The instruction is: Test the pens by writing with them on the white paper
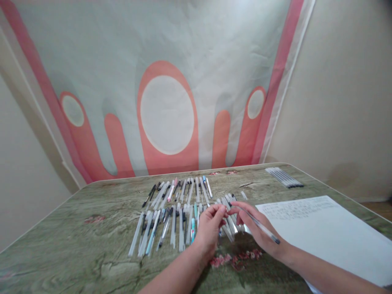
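Observation:
My left hand [208,228] is above the front row of pens, thumb and forefinger pinched together. Whatever sits in that pinch is too small to make out. Close beside it, my right hand [257,228] holds a clear-barrelled pen [263,229] with a dark end, which slants back over the hand toward the wrist. The fingertips of both hands nearly meet. Under and behind them lie loose pens [228,228], partly hidden by the hands. More pens and clear tubes [153,232] spread left in a front row, with a second row [180,190] behind.
A sheet of paper [324,237] with handwriting along its top lies at the right. Several pens [283,177] are lined up near the back right edge. A small translucent piece [244,195] rests behind my hands. The wood-patterned table [76,245] meets a printed hanging cloth [205,53].

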Demonstrator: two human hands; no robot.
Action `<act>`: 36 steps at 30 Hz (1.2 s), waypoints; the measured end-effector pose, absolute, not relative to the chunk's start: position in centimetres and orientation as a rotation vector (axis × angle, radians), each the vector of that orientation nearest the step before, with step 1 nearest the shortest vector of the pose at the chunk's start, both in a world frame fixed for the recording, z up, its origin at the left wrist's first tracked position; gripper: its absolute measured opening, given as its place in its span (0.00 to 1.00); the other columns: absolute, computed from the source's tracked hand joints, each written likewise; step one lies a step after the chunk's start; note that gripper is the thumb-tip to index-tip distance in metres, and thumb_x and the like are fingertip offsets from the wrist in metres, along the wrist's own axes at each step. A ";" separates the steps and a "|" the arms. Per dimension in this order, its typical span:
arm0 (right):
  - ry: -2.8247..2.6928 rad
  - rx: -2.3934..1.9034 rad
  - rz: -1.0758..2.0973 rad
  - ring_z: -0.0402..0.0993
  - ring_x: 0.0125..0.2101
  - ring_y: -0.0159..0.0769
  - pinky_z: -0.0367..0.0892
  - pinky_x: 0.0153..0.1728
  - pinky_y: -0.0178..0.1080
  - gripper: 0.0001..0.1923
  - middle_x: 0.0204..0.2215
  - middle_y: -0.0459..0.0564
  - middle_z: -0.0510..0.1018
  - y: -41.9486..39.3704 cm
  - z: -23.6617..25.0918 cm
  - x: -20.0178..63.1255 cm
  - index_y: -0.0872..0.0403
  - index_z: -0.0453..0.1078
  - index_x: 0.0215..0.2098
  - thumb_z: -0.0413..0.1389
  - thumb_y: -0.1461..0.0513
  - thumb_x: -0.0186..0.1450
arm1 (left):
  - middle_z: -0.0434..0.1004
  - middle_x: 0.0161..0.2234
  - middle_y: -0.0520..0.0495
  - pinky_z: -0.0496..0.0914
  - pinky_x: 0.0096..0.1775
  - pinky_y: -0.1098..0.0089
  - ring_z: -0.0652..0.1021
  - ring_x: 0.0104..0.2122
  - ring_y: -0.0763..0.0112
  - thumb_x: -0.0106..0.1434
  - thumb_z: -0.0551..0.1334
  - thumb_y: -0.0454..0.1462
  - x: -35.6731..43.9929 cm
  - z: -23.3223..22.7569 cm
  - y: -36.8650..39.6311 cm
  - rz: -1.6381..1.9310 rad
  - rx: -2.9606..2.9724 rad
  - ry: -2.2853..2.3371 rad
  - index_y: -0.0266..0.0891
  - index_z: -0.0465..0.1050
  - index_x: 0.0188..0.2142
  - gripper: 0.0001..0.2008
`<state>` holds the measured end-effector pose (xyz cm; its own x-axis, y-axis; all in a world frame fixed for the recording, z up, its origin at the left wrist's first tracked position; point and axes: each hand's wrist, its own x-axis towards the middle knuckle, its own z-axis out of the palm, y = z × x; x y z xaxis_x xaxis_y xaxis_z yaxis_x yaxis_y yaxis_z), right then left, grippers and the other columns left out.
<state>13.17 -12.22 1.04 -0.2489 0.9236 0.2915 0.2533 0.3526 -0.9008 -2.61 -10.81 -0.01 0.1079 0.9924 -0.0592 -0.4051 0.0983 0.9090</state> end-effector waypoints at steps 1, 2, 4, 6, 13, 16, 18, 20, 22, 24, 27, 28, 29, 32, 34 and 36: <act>-1.805 -1.012 0.848 0.68 0.33 0.35 0.66 0.36 0.39 0.20 0.38 0.52 0.72 -12.3 0.9 13.2 0.51 0.59 0.53 0.42 0.54 0.66 | 0.70 0.23 0.53 0.63 0.27 0.78 0.69 0.22 0.81 0.53 0.64 0.40 -2.5 0.0 -10.9 1.218 0.716 0.805 0.34 0.71 0.29 0.09; -1.899 -0.955 0.751 0.68 0.37 0.36 0.66 0.39 0.40 0.21 0.42 0.53 0.70 -12.4 0.8 13.3 0.51 0.58 0.54 0.42 0.53 0.65 | 0.70 0.23 0.53 0.64 0.27 0.79 0.70 0.23 0.81 0.52 0.65 0.38 -2.5 0.0 -11.0 1.183 0.580 0.751 0.34 0.71 0.29 0.09; -2.052 -0.836 0.548 0.66 0.42 0.39 0.65 0.44 0.42 0.23 0.45 0.54 0.67 -12.5 0.3 13.4 0.51 0.58 0.55 0.43 0.52 0.65 | 0.72 0.23 0.52 0.65 0.27 0.80 0.71 0.23 0.81 0.52 0.65 0.36 -2.4 0.0 -11.2 1.128 0.408 0.675 0.34 0.71 0.30 0.08; -2.117 -0.746 0.362 0.65 0.45 0.41 0.63 0.47 0.42 0.22 0.45 0.55 0.67 -12.4 -0.3 13.6 0.53 0.59 0.54 0.44 0.54 0.64 | 0.73 0.24 0.51 0.67 0.27 0.79 0.73 0.23 0.81 0.52 0.65 0.34 -2.3 0.0 -11.4 1.105 0.335 0.623 0.33 0.71 0.29 0.06; -2.027 -0.504 0.143 0.66 0.47 0.42 0.62 0.50 0.50 0.21 0.40 0.53 0.72 -11.8 -1.4 13.4 0.54 0.59 0.50 0.47 0.71 0.59 | 0.75 0.26 0.48 0.70 0.32 0.78 0.75 0.25 0.78 0.55 0.62 0.31 -1.7 -0.5 -11.7 1.063 0.266 0.496 0.31 0.72 0.31 0.04; -1.982 -0.527 0.165 0.67 0.46 0.42 0.66 0.46 0.47 0.18 0.37 0.52 0.72 -11.7 -1.3 13.1 0.53 0.61 0.46 0.48 0.71 0.58 | 0.76 0.28 0.47 0.70 0.34 0.77 0.76 0.28 0.77 0.55 0.62 0.31 -1.4 -0.8 -11.8 1.048 0.253 0.473 0.31 0.72 0.33 0.05; -1.985 -0.518 0.186 0.68 0.44 0.41 0.68 0.44 0.46 0.18 0.36 0.52 0.72 -11.7 -1.2 13.0 0.54 0.61 0.45 0.49 0.72 0.57 | 0.76 0.29 0.46 0.70 0.36 0.77 0.76 0.30 0.76 0.56 0.61 0.31 -1.3 -1.0 -11.9 1.044 0.250 0.460 0.31 0.72 0.33 0.05; -1.987 -0.496 0.189 0.69 0.43 0.41 0.68 0.42 0.46 0.18 0.35 0.52 0.72 -11.8 -1.2 13.0 0.54 0.61 0.45 0.49 0.72 0.56 | 0.76 0.30 0.46 0.70 0.37 0.76 0.76 0.31 0.75 0.56 0.61 0.31 -1.3 -1.2 -12.0 1.043 0.247 0.456 0.31 0.72 0.33 0.05; -1.980 -0.484 0.174 0.69 0.42 0.41 0.69 0.41 0.46 0.19 0.35 0.52 0.72 -11.8 -1.1 13.0 0.54 0.60 0.45 0.49 0.72 0.56 | 0.76 0.30 0.46 0.70 0.38 0.76 0.76 0.31 0.75 0.56 0.60 0.30 -1.3 -1.3 -12.0 1.043 0.237 0.454 0.31 0.72 0.33 0.04; -1.973 -0.480 0.159 0.70 0.40 0.41 0.70 0.39 0.45 0.18 0.34 0.52 0.72 -11.9 -1.0 12.9 0.53 0.61 0.44 0.48 0.72 0.56 | 0.76 0.30 0.46 0.70 0.38 0.76 0.76 0.31 0.76 0.56 0.60 0.30 -1.3 -1.4 -12.0 1.037 0.224 0.453 0.31 0.72 0.33 0.04; -1.966 -0.473 0.152 0.71 0.37 0.40 0.70 0.38 0.45 0.17 0.32 0.52 0.72 -11.9 -0.9 12.8 0.54 0.61 0.43 0.48 0.72 0.56 | 0.76 0.31 0.45 0.70 0.38 0.76 0.76 0.31 0.76 0.57 0.60 0.30 -1.4 -1.6 -12.0 1.028 0.206 0.442 0.31 0.71 0.33 0.04; -1.965 -0.471 0.149 0.71 0.37 0.40 0.70 0.38 0.45 0.17 0.32 0.52 0.72 -11.9 -0.9 12.8 0.54 0.61 0.43 0.48 0.72 0.56 | 0.76 0.31 0.45 0.70 0.38 0.76 0.76 0.31 0.76 0.57 0.60 0.31 -1.4 -1.6 -12.0 1.025 0.205 0.435 0.31 0.71 0.34 0.05; -1.965 -0.472 0.145 0.71 0.36 0.39 0.70 0.38 0.45 0.17 0.32 0.52 0.72 -11.9 -0.9 12.8 0.54 0.61 0.42 0.48 0.72 0.56 | 0.76 0.31 0.45 0.70 0.38 0.76 0.76 0.31 0.76 0.57 0.60 0.31 -1.4 -1.7 -12.0 1.023 0.207 0.430 0.31 0.71 0.34 0.05; -1.978 -0.483 0.130 0.71 0.38 0.40 0.70 0.38 0.45 0.16 0.32 0.52 0.72 -11.7 -1.2 12.8 0.54 0.61 0.42 0.48 0.72 0.56 | 0.76 0.30 0.45 0.70 0.37 0.76 0.76 0.30 0.76 0.57 0.60 0.31 -1.4 -1.7 -11.9 1.022 0.216 0.425 0.31 0.71 0.34 0.05; -1.994 -0.485 0.122 0.70 0.39 0.40 0.69 0.38 0.45 0.17 0.32 0.51 0.71 -11.7 -1.3 12.9 0.54 0.60 0.43 0.48 0.72 0.56 | 0.76 0.30 0.45 0.70 0.37 0.76 0.76 0.30 0.76 0.57 0.60 0.31 -1.4 -1.7 -11.9 1.026 0.217 0.426 0.31 0.71 0.33 0.04; -2.007 -0.486 0.117 0.70 0.39 0.40 0.69 0.39 0.45 0.17 0.32 0.52 0.71 -11.6 -1.3 13.0 0.54 0.60 0.43 0.48 0.72 0.56 | 0.76 0.30 0.46 0.70 0.37 0.77 0.76 0.30 0.76 0.57 0.60 0.31 -1.4 -1.7 -11.9 1.029 0.217 0.429 0.31 0.71 0.33 0.04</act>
<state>12.95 -11.63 -1.33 -0.3954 0.3868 0.8331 0.2874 0.9135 -0.2878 -1.42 -11.90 -1.68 0.4424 0.8635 -0.2424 -0.7797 0.5038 0.3717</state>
